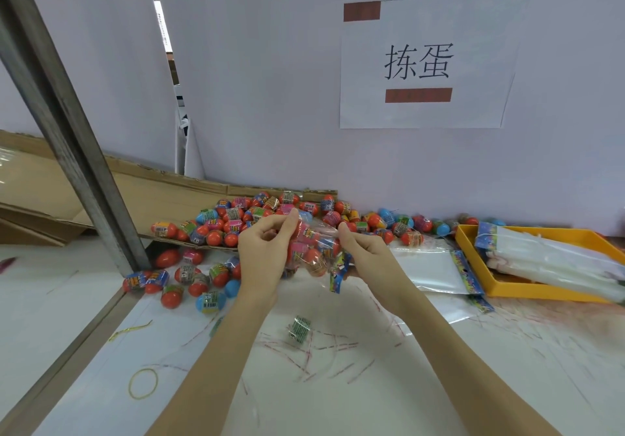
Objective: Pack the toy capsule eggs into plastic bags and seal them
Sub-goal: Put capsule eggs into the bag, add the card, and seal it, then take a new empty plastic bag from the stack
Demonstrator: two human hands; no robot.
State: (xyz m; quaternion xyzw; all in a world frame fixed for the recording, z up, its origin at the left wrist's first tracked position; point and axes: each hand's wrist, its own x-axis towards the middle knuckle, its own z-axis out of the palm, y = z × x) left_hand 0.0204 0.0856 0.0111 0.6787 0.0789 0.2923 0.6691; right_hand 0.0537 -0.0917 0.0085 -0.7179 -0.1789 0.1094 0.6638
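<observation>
I cannot make out the bag's opening. My left hand and right hand both pinch it, eggs between the curled fingers.

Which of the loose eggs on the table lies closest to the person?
The blue egg with a yellow label, at the near edge of the small cluster left of the left hand. Every other loose egg sits farther back, toward the wall.

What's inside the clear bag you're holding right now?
Several capsule eggs, red, pink and orange, show through the clear bag held by left hand and right hand. Fingers hide the exact count.
</observation>
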